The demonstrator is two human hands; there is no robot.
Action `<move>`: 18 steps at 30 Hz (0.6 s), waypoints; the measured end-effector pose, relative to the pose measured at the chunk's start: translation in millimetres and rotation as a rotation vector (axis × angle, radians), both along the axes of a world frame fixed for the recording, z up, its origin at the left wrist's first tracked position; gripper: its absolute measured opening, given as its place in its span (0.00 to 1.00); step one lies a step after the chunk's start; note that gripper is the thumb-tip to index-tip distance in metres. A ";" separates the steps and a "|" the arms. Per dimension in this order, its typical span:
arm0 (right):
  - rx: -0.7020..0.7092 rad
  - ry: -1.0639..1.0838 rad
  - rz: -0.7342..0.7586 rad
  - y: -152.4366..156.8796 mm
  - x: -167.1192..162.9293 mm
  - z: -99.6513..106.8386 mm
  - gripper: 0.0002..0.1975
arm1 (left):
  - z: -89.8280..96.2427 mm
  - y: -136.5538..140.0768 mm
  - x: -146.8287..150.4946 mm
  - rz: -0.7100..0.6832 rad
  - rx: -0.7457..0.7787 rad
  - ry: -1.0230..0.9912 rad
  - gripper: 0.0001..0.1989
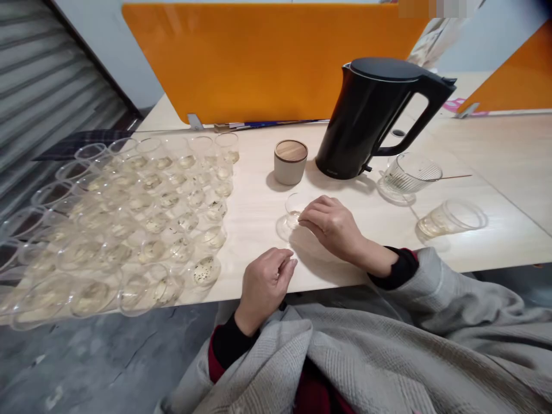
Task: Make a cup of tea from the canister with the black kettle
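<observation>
A clear cup [292,217] stands on the table in front of me, its right side partly covered by my right hand. My right hand [334,227] is closed in a pinch at this cup, with the fingertips at its right side. Whether the fingers grip the cup or something small cannot be made out. My left hand [265,279] rests near the table's front edge, fingers curled in and thumb close to the index finger. Nothing shows in it. Behind the cup sits a grey canister [290,170] with a wooden lid.
Many clear cups [168,221] with pale liquid and dark specks crowd the table's left side. A black kettle [360,121] stands at the back right. Near it are a ribbed glass cup [407,175] with a thin stick and another clear cup [452,219]. An orange divider [267,63] lines the back.
</observation>
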State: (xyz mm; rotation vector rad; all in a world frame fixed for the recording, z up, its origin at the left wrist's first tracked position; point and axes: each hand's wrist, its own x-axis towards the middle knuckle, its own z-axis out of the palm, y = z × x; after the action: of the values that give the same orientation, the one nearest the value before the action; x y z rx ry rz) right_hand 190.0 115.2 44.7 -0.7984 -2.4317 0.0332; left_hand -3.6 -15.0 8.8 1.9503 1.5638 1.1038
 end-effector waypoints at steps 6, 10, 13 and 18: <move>0.055 -0.039 -0.003 -10.5 -1.6 -0.2 0.10 | -0.3 -0.2 -0.4 -0.016 0.001 -0.010 0.09; 0.057 0.015 -0.011 -8.8 -5.1 -5.1 0.10 | -0.3 -0.2 0.4 -0.018 -0.004 -0.002 0.08; 0.055 0.039 -0.005 -8.7 -7.7 -6.6 0.09 | -0.7 -0.9 0.6 -0.019 -0.010 0.002 0.08; 0.012 0.062 -0.003 -10.0 -9.7 -7.1 0.09 | -1.2 -1.6 0.1 -0.014 -0.008 0.004 0.08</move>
State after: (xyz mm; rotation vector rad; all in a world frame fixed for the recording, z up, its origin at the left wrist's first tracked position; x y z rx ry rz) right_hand 180.3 105.3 37.5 -0.7843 -2.3706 0.0418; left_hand -3.6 -16.6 7.6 1.9567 1.5521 1.0866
